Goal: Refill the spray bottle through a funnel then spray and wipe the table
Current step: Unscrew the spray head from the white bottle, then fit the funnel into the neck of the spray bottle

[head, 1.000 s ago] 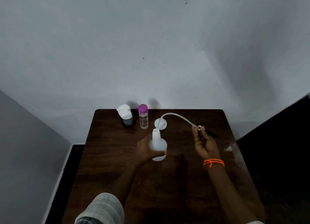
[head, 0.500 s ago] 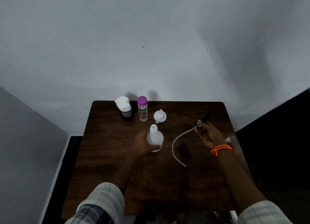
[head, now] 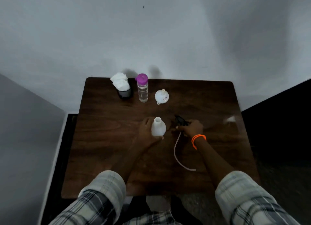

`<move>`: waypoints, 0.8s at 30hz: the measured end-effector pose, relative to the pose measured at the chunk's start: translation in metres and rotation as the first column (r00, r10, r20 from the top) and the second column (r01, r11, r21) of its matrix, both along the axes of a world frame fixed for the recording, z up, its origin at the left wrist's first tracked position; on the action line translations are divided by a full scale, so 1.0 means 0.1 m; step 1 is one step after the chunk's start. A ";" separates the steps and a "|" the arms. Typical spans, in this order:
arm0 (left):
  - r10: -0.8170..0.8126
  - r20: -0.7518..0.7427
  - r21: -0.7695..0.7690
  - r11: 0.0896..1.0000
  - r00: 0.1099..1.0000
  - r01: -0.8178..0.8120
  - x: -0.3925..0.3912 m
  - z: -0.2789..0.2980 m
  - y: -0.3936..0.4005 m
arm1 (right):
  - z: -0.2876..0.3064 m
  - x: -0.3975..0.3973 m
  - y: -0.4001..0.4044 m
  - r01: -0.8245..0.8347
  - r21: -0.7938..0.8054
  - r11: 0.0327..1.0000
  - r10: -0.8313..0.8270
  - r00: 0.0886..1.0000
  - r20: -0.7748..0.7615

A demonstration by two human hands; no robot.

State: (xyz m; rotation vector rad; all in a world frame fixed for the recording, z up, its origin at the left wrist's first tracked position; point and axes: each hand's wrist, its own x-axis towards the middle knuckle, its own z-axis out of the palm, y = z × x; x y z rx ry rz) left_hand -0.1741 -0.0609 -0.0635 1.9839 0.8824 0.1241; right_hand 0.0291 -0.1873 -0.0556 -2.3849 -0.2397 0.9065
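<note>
Centrally on the dark wooden bench [head: 104, 140] stands one white spray bottle [head: 158, 128], upright with its neck uncapped, and the left hand [head: 148, 132] is wrapped round its body from the left side. Just right of it, the right hand [head: 191, 128] is clenched on the single black spray head [head: 180, 121], which sits low over the wood; whether it touches the surface cannot be told. One thin pale dip tube [head: 176, 150] trails from that hand toward the near edge, curving and ending well short of it. An orange band [head: 198, 139] circles the right wrist.

Along the far edge, against the white wall [head: 151, 39], three things stand in a row: one black cup [head: 124, 94] stuffed with white tissues [head: 120, 81] at the left, one clear bottle [head: 142, 91] with a purple cap [head: 142, 77] beside it, and one white funnel [head: 161, 96] lying mouth-down with its spout up, a little to the right. All three are well apart from the hands.

Open wood lies between that row and the spray bottle, and wider stretches run to the left edge and to the right edge, where a pale blurred patch [head: 230, 119] sits near the corner; what it is cannot be told. The near strip is crossed by both forearms in rolled plaid sleeves [head: 104, 187]. Beyond the bench's left and right edges the floor is dark.
</note>
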 end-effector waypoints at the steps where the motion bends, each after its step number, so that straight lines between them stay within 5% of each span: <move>1: 0.005 0.016 -0.002 1.000 1.000 -0.005 -0.01 -0.07 0.00 | -0.06 -0.01 0.02 -0.028 -0.038 0.999 0.029 0.999 0.018; 6: -0.024 -0.077 0.010 1.000 0.997 0.024 0.06 -0.16 0.00 | -0.23 -0.10 0.08 -0.118 -0.123 0.985 0.132 0.984 0.116; 15: -0.038 0.088 0.051 0.998 0.995 0.033 -0.06 -0.34 0.05 | -0.28 -0.18 0.01 -0.183 -0.170 0.968 0.207 0.968 0.139; 24: -0.166 0.001 0.109 0.980 0.986 0.164 -0.45 -0.36 0.21 | -0.17 -0.07 -0.07 -0.292 -0.210 0.933 0.328 0.930 0.165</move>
